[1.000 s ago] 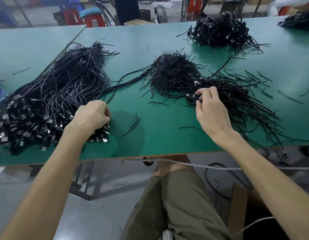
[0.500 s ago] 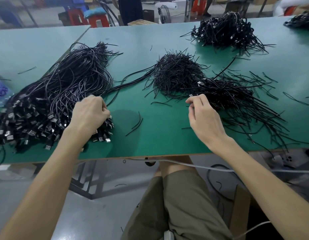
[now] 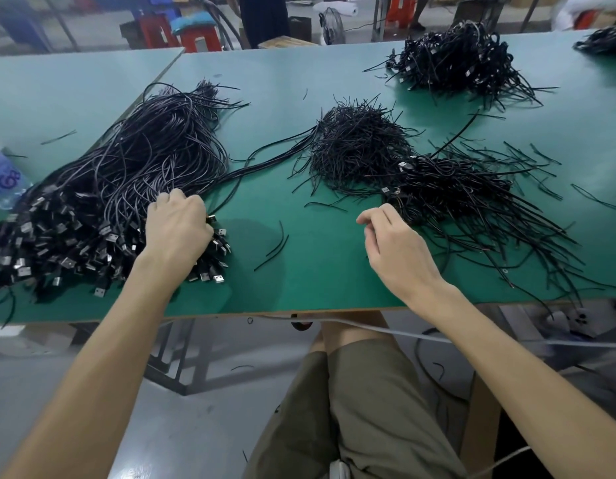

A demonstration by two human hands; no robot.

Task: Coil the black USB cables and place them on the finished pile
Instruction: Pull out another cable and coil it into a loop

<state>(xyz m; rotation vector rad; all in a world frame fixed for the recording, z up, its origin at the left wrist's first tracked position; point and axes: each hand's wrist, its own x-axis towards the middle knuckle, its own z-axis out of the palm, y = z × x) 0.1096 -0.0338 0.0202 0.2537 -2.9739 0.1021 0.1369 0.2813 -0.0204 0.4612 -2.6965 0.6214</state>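
1. Black USB cables (image 3: 127,174) lie in one big loose heap on the left part of the green table (image 3: 316,271). Their plug ends are bunched toward my edge, and the cords fan away from me.
2. My finished pile (image 3: 465,198) of bundled cables sits to the right of centre, with loose ends trailing toward the table's near right edge.
3. A second pile of bundles (image 3: 462,60) is far back on the right, well apart from me. Another dark pile (image 3: 603,39) shows at the far right corner.
4. A mound of short black strands (image 3: 358,146) lies between the heap and the finished pile, touching the latter.
5. My left hand (image 3: 177,226) is knuckles up on the heap's plug end, with its fingers curled down into the cables and gripping there. I cannot tell which cable I have.
6. My right hand (image 3: 396,250) hovers just beside the finished pile. Its fingers are loosely bent, thumb and forefinger are close together, and it holds nothing that I can see.
7. A plastic bottle (image 3: 6,181) lies at the far left edge, against the heap.
8. A stray strand (image 3: 275,247) lies on the bare green between my hands.
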